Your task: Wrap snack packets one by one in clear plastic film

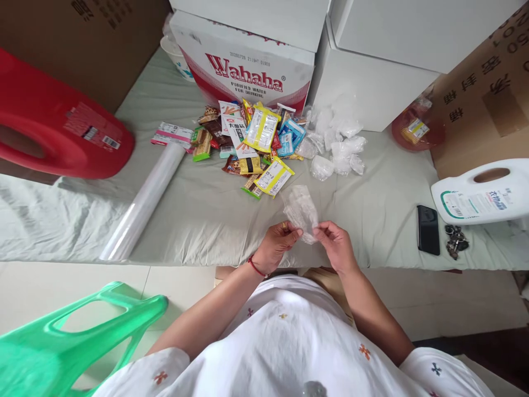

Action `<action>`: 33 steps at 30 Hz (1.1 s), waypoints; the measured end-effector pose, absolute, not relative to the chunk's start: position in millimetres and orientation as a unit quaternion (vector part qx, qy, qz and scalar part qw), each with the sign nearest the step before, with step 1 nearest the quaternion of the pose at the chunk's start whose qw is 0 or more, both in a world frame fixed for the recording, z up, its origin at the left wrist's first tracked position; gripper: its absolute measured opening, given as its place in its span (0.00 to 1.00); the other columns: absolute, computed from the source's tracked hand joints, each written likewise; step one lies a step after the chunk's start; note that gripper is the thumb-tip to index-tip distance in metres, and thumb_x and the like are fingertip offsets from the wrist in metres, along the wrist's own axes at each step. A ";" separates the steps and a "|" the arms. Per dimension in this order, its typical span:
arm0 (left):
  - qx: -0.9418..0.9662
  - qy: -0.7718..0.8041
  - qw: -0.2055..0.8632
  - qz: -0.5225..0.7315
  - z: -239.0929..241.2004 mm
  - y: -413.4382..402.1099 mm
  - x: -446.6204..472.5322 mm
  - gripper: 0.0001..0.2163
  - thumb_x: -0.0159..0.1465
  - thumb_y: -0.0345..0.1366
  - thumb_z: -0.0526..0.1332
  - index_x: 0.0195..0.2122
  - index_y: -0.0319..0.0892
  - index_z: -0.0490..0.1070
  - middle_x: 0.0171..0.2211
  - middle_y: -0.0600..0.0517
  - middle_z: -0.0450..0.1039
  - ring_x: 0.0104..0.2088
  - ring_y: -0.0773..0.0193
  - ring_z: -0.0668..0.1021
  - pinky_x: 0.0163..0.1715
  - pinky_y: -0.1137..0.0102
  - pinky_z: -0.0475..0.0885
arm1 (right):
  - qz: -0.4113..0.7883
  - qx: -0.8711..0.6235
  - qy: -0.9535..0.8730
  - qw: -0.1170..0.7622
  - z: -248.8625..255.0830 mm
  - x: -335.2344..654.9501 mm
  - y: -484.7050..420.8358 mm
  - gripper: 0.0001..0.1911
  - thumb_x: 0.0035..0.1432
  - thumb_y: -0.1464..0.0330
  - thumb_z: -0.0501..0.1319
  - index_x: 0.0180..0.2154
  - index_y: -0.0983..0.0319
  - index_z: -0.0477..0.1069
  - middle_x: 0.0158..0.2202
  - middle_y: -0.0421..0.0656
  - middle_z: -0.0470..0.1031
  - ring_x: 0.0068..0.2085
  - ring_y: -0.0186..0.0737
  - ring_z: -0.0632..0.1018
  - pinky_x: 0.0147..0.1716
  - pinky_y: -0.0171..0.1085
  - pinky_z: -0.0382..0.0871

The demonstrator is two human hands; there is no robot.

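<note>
Between my two hands a clear plastic bag (pixel 301 207) is stretched just above the front edge of the cloth-covered surface. My left hand (pixel 280 243) pinches its left side between thumb and fingers. On the other side, my right hand (pixel 334 243) grips the bag's right edge the same way. Beyond the bag lies a heap of wrapped snacks (pixel 262 129), with a yellow-and-white packet (pixel 275 176) nearest to me. To the right of the heap sit several crumpled clear plastic bags (pixel 341 138). I cannot tell whether the held bag contains anything.
A roll of clear plastic (pixel 144 204) lies at left, near a red jug (pixel 61 121). Behind stands a Wahaha carton (pixel 248 66). At right are a phone (pixel 428 230), keys (pixel 456 241) and a white detergent bottle (pixel 483 193). A green stool (pixel 82 336) stands at lower left.
</note>
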State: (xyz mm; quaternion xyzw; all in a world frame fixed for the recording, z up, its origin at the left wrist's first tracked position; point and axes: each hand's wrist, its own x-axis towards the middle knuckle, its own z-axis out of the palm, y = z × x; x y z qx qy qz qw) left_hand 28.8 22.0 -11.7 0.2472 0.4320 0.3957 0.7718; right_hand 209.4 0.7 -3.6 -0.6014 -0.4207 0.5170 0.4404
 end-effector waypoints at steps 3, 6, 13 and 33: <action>0.206 0.410 0.787 0.412 -12.0 22.9 15.6 0.18 0.48 0.42 0.79 0.26 0.40 0.70 0.22 0.58 0.67 0.23 0.74 0.66 0.22 0.76 0.59 | 0.560 -0.584 -0.314 0.496 -0.6 216.7 6.1 0.17 0.48 0.54 0.76 0.33 0.57 0.78 0.27 0.36 0.72 0.29 0.32 0.69 0.30 0.33 0.66; 0.168 0.387 0.797 0.431 -12.8 25.4 2.1 0.14 0.48 0.37 0.78 0.26 0.40 0.73 0.30 0.52 0.76 0.29 0.69 0.75 0.30 0.74 0.70 | 0.592 -0.587 -0.267 0.483 0.8 227.9 9.2 0.19 0.43 0.55 0.78 0.30 0.59 0.77 0.26 0.36 0.70 0.27 0.31 0.68 0.25 0.31 0.63; 0.195 0.380 0.779 0.459 -13.7 21.9 -5.3 0.12 0.49 0.34 0.76 0.23 0.42 0.71 0.33 0.50 0.77 0.43 0.57 0.80 0.42 0.66 0.75 | 0.417 -0.672 -0.342 0.508 -3.3 232.7 8.5 0.19 0.50 0.51 0.74 0.31 0.59 0.76 0.25 0.36 0.69 0.26 0.31 0.64 0.22 0.30 0.58; 0.414 0.487 0.609 0.470 1.7 16.3 9.8 0.13 0.61 0.48 0.70 0.30 0.44 0.78 0.35 0.49 0.76 0.38 0.61 0.76 0.40 0.69 0.72 | 0.492 -0.545 -0.500 0.459 11.7 168.6 26.6 0.08 0.58 0.58 0.70 0.35 0.55 0.82 0.39 0.42 0.78 0.39 0.38 0.77 0.34 0.35 0.70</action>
